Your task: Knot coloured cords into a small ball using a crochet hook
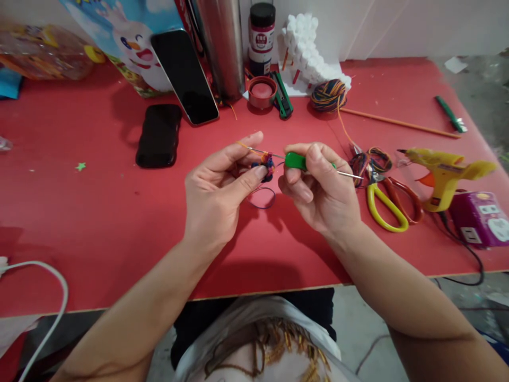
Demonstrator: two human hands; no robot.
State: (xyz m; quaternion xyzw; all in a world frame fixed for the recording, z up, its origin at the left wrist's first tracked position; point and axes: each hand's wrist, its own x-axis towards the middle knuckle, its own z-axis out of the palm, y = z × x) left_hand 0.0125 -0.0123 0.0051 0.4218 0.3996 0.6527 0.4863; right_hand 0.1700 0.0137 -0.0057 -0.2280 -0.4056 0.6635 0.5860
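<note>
Pinched between the thumb and fingers of my left hand (217, 188) is a small multicoloured piece of crochet (269, 165), dark blue with orange and pink. My right hand (326, 185) grips a crochet hook (295, 160) by its green handle. The hook's thin metal shaft points left, reaching the top of the crochet piece and my left fingers. Its other metal end sticks out to the right. Orange yarn lies at my left fingertips, and a dark loop of yarn (262, 207) hangs below the piece. My fingers hide part of the work.
At the back right sits a yarn ball (329, 96) near a wooden stick (401, 123). Scissors (387, 207), loose yarn and a yellow glue gun (445, 170) lie right of my right hand. A phone (185, 77) leans behind my left hand, beside a black case (159, 135).
</note>
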